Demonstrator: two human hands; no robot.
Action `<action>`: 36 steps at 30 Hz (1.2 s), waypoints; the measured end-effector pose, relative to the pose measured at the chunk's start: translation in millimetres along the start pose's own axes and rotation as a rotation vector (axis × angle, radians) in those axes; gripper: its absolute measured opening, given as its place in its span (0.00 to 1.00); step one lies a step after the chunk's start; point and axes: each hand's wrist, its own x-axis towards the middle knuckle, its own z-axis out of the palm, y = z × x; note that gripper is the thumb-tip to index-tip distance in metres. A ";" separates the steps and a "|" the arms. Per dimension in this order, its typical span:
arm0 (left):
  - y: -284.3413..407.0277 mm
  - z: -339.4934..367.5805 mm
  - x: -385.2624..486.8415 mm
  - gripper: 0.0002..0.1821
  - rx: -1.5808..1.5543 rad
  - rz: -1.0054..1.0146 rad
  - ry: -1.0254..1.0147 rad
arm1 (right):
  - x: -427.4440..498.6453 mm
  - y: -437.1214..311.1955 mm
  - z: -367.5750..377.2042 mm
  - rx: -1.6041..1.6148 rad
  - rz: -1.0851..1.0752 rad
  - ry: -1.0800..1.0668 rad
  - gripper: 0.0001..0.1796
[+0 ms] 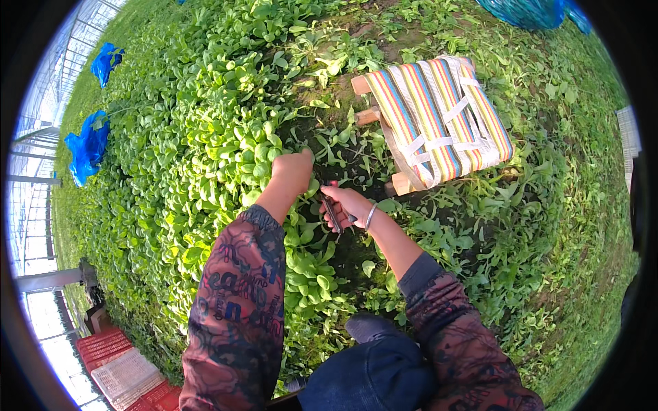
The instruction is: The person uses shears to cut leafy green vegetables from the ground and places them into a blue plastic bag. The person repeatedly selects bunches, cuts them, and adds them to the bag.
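My left hand [292,169] is curled at the edge of a dense bed of leafy greens [221,149], its back turned to me. Its fingertips are hidden, so whether they pinch any leaves cannot be made out. Just to the right and lower, my right hand [347,208] grips a small dark hand tool [331,210] with a reddish end; its exact kind is unclear. The hands are close together above dark soil [354,251] with scattered low plants. A metal bangle [370,216] circles my right wrist.
A wooden stool [437,118] with a striped webbing seat lies right of my hands. Blue plastic bags [88,149] rest on the far-left greens. Blue-green netting or plastic [529,11] shows at top right. Red and white plastic crates [126,372] stand at lower left, by the greenhouse frame [49,280].
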 end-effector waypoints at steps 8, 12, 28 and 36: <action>-36.1 57.4 -94.9 0.13 -0.069 0.167 0.538 | -53.3 39.4 7.7 -0.008 -0.146 0.022 0.24; -45.7 69.1 -130.4 0.10 0.033 0.232 0.565 | -57.3 38.8 17.1 -0.043 -0.110 -0.040 0.23; -68.8 47.2 -94.7 0.12 0.172 0.057 0.302 | 16.1 17.3 55.0 -0.007 -0.084 -0.084 0.27; -78.4 31.5 -63.7 0.25 0.037 -0.087 0.138 | 34.8 -5.8 44.8 0.033 0.136 -0.154 0.32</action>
